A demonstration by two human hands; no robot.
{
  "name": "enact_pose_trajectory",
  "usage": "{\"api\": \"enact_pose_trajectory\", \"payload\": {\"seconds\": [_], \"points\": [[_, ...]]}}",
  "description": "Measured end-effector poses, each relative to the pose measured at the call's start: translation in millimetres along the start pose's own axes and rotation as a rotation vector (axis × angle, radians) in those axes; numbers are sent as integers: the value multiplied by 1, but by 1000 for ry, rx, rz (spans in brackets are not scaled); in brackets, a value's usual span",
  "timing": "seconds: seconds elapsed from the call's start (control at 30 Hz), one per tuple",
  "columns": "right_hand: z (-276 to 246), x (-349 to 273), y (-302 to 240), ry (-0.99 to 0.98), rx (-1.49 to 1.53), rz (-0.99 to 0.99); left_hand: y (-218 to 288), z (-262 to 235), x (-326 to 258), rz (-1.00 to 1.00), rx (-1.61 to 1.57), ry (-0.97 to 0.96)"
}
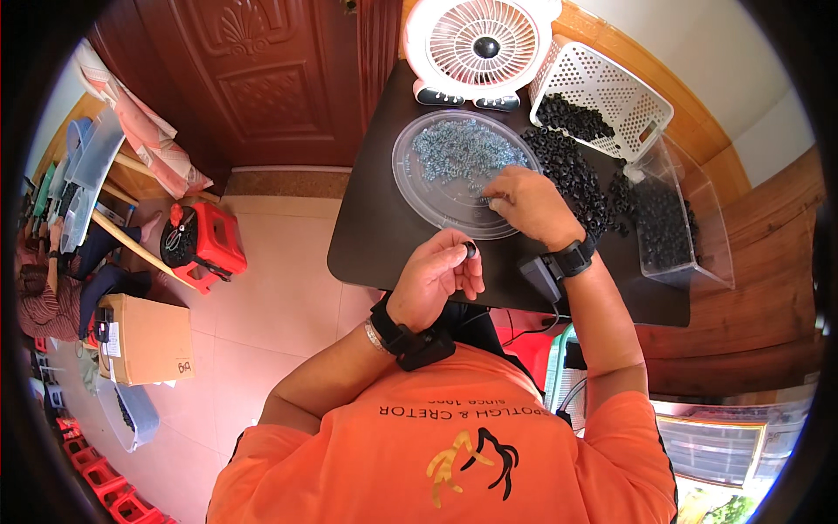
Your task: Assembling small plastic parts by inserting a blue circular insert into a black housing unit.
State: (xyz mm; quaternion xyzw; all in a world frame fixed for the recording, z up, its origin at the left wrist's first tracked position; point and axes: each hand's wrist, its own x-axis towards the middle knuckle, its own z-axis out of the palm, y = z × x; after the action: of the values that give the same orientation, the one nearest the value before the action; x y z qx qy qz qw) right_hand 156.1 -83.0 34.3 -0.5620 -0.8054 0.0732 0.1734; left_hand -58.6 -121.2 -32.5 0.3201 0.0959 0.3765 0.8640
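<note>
The left hand (434,278) hovered above the near edge of the dark desk (371,236), its fingers (461,260) curled narrow and pinching a small black ring (470,250) between thumb and forefinger. The right hand (528,205) rested on the near rim of a clear round lid (417,188), fingertips bunched down among the small blue-grey screws (467,148) heaped in it; whether they gripped one could not be told. Just right of the lid lay a spread of black rings (572,170), running on into a tipped white basket (611,87) and a clear bin (690,236). A white fan (478,44) stood at the desk's far edge. Both wrists wore black bands. On the tiled floor to the left stood a red stool (205,244) and a cardboard box (148,339).
</note>
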Motion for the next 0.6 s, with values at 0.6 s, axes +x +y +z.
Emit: {"api": "enact_pose_trajectory", "payload": {"seconds": [0.6], "points": [[17,5,-7,174,59,-24,0,0,1,8,11,-12]]}}
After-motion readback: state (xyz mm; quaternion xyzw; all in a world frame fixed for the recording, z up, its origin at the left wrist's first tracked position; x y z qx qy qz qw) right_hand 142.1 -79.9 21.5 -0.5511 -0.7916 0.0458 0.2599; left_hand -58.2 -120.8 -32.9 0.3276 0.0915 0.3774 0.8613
